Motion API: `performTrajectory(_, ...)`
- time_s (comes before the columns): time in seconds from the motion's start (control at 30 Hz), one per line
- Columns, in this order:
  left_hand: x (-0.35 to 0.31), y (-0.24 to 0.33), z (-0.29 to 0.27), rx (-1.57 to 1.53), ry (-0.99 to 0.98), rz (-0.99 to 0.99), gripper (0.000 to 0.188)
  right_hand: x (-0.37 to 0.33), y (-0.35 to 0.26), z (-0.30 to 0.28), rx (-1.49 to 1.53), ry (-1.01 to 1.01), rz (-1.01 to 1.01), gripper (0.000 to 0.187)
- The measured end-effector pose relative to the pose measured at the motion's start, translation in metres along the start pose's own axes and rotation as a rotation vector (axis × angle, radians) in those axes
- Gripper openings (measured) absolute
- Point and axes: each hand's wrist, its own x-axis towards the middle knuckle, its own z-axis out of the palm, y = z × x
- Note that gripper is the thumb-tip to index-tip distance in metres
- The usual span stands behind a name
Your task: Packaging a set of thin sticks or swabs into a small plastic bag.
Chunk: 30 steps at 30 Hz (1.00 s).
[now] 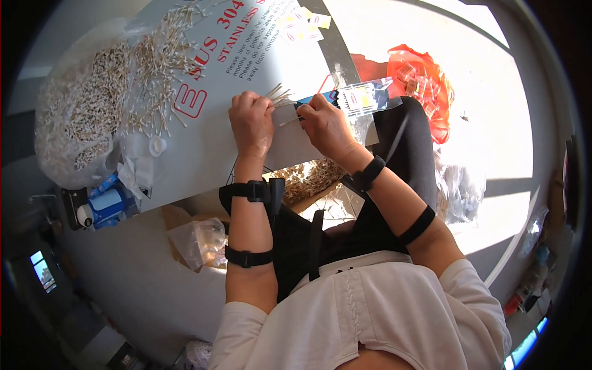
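My left hand (251, 123) is closed over the table, and a small bundle of cotton swabs (280, 92) fans out to the right from its fingers. To its right, my right hand (328, 126) has its fingers pinched together. One cotton swab (288, 123) juts leftward from those fingertips. Just beyond the right hand lies a flat blue piece (325, 97), partly covered by the fingers. Touching it is a clear plastic bag (376, 95) with a white and yellow label. Loose cotton swabs (154, 68) are spread across the table's left part.
A big clear bag of cotton swabs (102, 92) stands at the table's left edge, near a blue bottle-like container (108, 206). Small labels (305, 26) lie at the far side. A red bag of clear boxes (419, 86) sits right. Below the table is a box of swabs (311, 179).
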Motion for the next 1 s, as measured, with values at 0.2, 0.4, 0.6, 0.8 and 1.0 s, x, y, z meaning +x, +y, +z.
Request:
performTrajectory(0.2, 0.006, -0.004, 0.000, -0.005, -0.075, 0.013, 0.008, -0.003, 0.006, 0.006, -0.050, -0.136, -0.064, 0.008)
performTrajectory(0.4, 0.010, -0.002, -0.003, 0.013, -0.092, -0.064, 0.009, -0.004, 0.007, 0.007, -0.043, -0.129, -0.059, 0.007)
performTrajectory(0.6, 0.005, -0.001, -0.010, 0.078, -0.204, -0.073, 0.013, -0.005, 0.007, 0.008, -0.048, -0.106, -0.080, 0.006)
performTrajectory(0.8, -0.008, 0.012, -0.010, 0.046, -0.175, -0.052, 0.015, -0.008, 0.013, 0.009, -0.025, -0.088, -0.071, 0.003)
performTrajectory(1.0, -0.004, 0.005, -0.008, -0.027, -0.051, -0.090, 0.016, -0.009, 0.011, 0.009, -0.012, -0.070, -0.085, 0.004)
